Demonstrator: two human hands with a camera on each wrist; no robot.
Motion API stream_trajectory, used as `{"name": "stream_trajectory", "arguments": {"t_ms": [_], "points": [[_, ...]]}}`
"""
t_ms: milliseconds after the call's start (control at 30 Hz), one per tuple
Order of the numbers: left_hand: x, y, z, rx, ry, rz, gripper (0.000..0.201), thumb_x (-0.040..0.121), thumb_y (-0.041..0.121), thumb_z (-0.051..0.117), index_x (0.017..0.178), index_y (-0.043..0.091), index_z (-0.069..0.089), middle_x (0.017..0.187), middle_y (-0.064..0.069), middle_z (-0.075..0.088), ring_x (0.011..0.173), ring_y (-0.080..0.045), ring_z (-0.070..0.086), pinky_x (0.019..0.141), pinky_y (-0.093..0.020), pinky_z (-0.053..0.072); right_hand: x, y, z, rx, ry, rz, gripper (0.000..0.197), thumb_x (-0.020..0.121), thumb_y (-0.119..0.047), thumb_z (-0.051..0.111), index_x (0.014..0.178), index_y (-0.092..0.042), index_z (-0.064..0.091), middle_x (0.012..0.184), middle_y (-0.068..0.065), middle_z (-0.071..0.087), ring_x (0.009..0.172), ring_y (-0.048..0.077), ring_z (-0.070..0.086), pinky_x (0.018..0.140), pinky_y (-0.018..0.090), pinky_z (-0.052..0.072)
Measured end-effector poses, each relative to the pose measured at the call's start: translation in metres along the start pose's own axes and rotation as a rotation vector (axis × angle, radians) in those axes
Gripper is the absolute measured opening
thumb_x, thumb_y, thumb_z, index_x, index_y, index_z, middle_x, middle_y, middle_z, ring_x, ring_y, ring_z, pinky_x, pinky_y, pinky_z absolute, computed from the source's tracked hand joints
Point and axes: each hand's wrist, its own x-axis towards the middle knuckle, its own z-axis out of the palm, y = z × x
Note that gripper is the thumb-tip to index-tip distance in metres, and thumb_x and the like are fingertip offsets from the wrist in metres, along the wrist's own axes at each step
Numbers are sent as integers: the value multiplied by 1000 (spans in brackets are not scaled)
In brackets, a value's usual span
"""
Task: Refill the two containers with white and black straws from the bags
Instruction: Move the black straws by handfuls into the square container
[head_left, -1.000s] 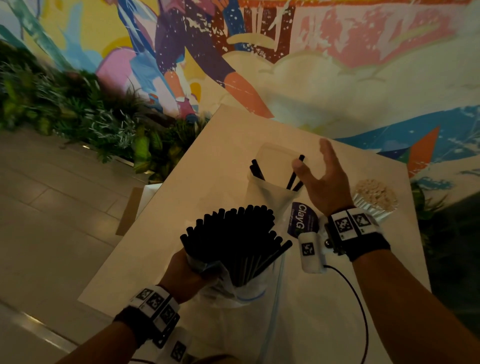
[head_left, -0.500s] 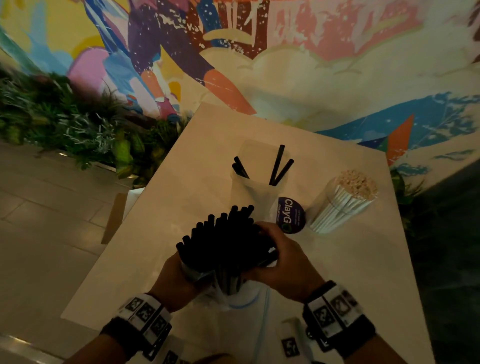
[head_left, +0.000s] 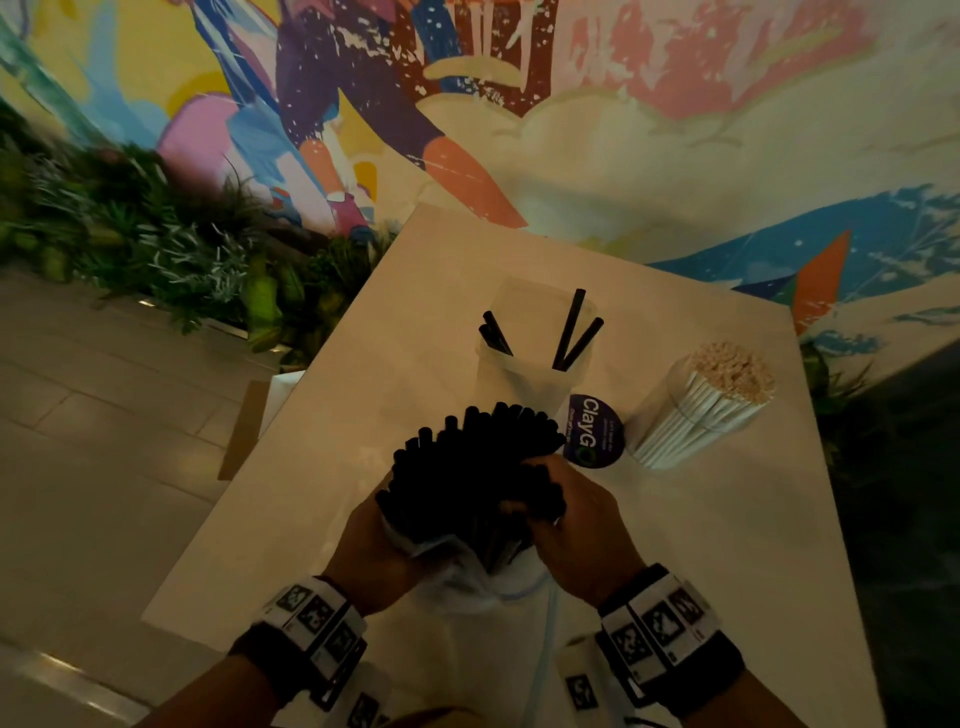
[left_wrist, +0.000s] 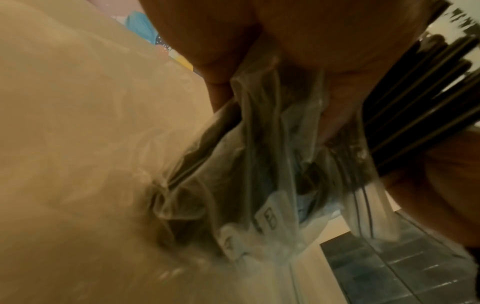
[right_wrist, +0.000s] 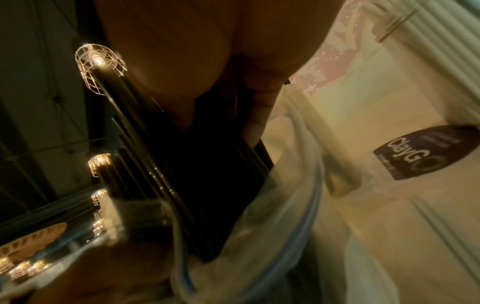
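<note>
Nearest the camera, the left hand (head_left: 374, 551) is wrapped round the clear plastic bag (head_left: 467, 587) and the lower part of the black straws (head_left: 467, 467) standing in it, holding the bundle upright just above the desk (head_left: 701, 571). The right hand (head_left: 576, 525) grasps the same bundle from the other side, fingers curled over a clump of straws near their tops; the right wrist view shows the fingers closed around the dark stems above the bag's rim. Just beyond lies a round dark sticker (head_left: 592, 431) on the desk. Behind it stands the clear container for black straws (head_left: 535, 358), nearly empty, with only a few straws leaning inside, while the second container (head_left: 696, 415) to its right is already packed with white straws (head_left: 727, 374). Farther off are the green plants (head_left: 156, 249) and the painted wall (head_left: 571, 130). The risk from here seems to lie in the pull: the straws are smooth and tightly packed, so a clump drawn upward could drag its neighbours along and scatter them over the desk or the floor. The thin bag may also ride up with them if the left hand slackens. The tall, light container could tip if a heavy clump lands against one side.
</note>
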Motion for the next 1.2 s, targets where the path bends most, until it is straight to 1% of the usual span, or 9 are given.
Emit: {"name": "stream_trajectory", "arguments": {"t_ms": [167, 300, 400, 500, 600, 667, 867, 1067, 1200], "points": [[-2, -13, -1, -37, 26, -16, 56, 59, 44, 79, 112, 37, 62, 110, 17, 66, 105, -2, 61, 85, -17, 51, -3, 3, -6, 36, 96, 66, 41, 74, -64, 60, 96, -30, 55, 86, -21, 63, 84, -7, 61, 68, 8, 47], [1, -13, -2, -2, 52, -33, 49, 54, 47, 75, 100, 54, 61, 103, 29, 64, 96, 10, 60, 76, -6, 47, -5, 0, -8, 87, 178, 42, 43, 76, -62, 62, 91, -21, 58, 80, -9, 67, 75, 4, 64, 63, 20, 52], [1, -12, -3, 25, 59, -44, 50, 52, 48, 73, 98, 60, 58, 100, 35, 62, 94, 14, 58, 74, -3, 45, -5, -2, -10, 112, 178, 39, 32, 80, -46, 67, 90, -17, 59, 76, -6, 67, 71, 5, 64, 60, 19, 51], [0, -13, -3, 29, 39, -36, 51, 52, 48, 72, 98, 64, 57, 103, 36, 61, 97, 12, 58, 80, -9, 47, -3, -1, -6, 115, 83, 105, 17, 80, -27, 68, 88, -27, 54, 72, -11, 64, 67, 4, 62, 56, 13, 46], [1, -15, -3, 40, 39, -53, 51, 51, 50, 73, 97, 65, 56, 104, 36, 61, 98, 10, 59, 84, -20, 49, -1, -3, -8, 149, 140, 85, 26, 77, -18, 67, 89, -36, 53, 80, -15, 65, 69, 2, 63, 59, 12, 47], [1, -17, -3, 63, 43, -60, 51, 52, 51, 72, 98, 66, 55, 106, 35, 60, 99, 8, 58, 85, -24, 50, 0, -5, -11, 205, 177, 86, 15, 74, -23, 65, 85, -30, 57, 79, -8, 65, 68, 7, 63, 60, 17, 50], [1, -20, -1, 78, 64, -71, 49, 55, 52, 70, 102, 60, 56, 105, 28, 63, 98, 9, 59, 84, -25, 51, 0, 4, -10, 169, 59, 191, 20, 72, -12, 66, 78, -25, 53, 67, -7, 61, 58, 9, 58, 53, 18, 45], [1, -26, 1, 24, 62, -115, 50, 56, 46, 74, 103, 31, 69, 103, 13, 69, 101, -6, 63, 87, -38, 54, -3, -4, -13, 143, 59, 171, 15, 74, -16, 63, 81, -26, 54, 67, 3, 63, 55, 14, 60, 51, 30, 50], [0, -28, 0, 42, 81, -147, 49, 55, 48, 72, 102, 34, 68, 103, 13, 69, 98, -2, 63, 85, -34, 54, 4, -21, -31, 148, 173, 94, 12, 82, -8, 66, 86, -18, 63, 77, -8, 67, 67, 5, 64, 60, 16, 50]]}}
